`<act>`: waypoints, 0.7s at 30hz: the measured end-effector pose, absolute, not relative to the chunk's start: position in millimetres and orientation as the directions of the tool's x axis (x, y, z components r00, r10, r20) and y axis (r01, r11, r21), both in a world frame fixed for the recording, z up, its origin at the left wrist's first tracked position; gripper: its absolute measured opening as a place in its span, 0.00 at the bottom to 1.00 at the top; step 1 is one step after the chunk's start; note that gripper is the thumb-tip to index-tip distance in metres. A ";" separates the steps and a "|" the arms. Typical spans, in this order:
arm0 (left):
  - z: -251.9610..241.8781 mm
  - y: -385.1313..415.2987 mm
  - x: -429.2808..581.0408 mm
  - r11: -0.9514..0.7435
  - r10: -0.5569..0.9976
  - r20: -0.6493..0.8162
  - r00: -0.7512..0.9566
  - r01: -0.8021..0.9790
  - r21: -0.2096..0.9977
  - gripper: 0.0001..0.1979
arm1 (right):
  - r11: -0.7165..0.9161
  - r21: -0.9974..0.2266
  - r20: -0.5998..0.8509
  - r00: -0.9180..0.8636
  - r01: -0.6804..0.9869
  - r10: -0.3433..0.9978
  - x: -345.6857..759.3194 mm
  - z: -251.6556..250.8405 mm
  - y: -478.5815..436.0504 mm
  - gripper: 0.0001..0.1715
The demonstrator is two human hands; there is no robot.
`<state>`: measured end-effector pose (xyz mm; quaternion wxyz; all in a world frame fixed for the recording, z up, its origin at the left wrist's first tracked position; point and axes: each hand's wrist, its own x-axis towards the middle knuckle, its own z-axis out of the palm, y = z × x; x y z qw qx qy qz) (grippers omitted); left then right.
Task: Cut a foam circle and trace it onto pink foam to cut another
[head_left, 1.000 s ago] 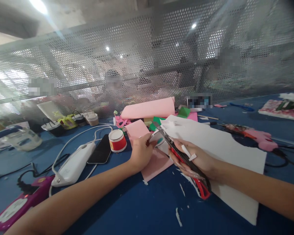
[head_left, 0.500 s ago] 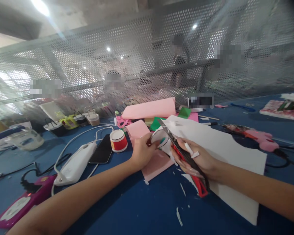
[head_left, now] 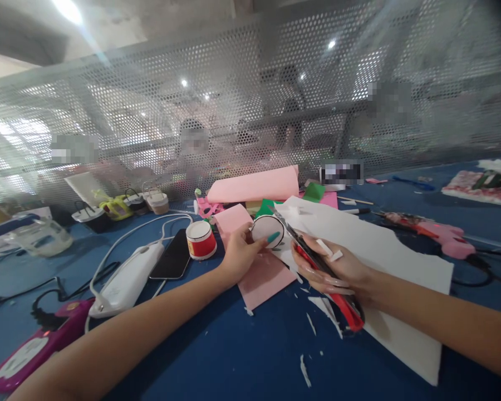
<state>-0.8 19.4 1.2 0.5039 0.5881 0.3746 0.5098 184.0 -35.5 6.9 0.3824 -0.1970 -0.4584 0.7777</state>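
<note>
My left hand [head_left: 242, 249] grips a small round white piece [head_left: 265, 229] with a dark line around its rim, the thumb pressed across its face. Its far side is hidden, so its depth is unclear. My right hand [head_left: 328, 264] is wrapped round the red and black handle of a utility knife [head_left: 307, 249]. The blade points up and left, close beside the round piece; whether it touches cannot be told. Small white strips [head_left: 329, 250] lie against the right hand's fingers. Below both hands lies a pink sheet [head_left: 265, 284].
A red and white cup [head_left: 201, 240] and a phone [head_left: 172, 255] stand left, near a white power bank [head_left: 127, 281] with cables. A large white sheet [head_left: 404, 289] spreads under my right arm. A pink glue gun [head_left: 438, 234] lies right; white scraps [head_left: 304, 372] dot the table.
The round piece has turned in my left hand, so its flat white face now shows toward me. The knife handle's lower end has swung slightly right.
</note>
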 end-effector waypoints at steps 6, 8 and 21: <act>2.3 16.5 -0.2 -0.253 0.938 0.257 0.232 -0.046 0.966 0.16 | -0.308 -0.852 0.074 -0.680 -0.424 0.729 187.1 2.6 -30.8 0.29; 2.6 14.9 0.0 -0.285 0.928 0.277 0.250 -0.006 0.959 0.13 | -0.322 -0.855 0.075 -0.713 -0.406 0.697 187.9 4.3 -31.5 0.30; 0.9 20.1 -1.4 -0.250 0.958 0.256 0.129 -0.062 0.966 0.14 | -0.309 -0.869 0.075 -0.719 -0.388 0.691 186.6 5.2 -32.0 0.33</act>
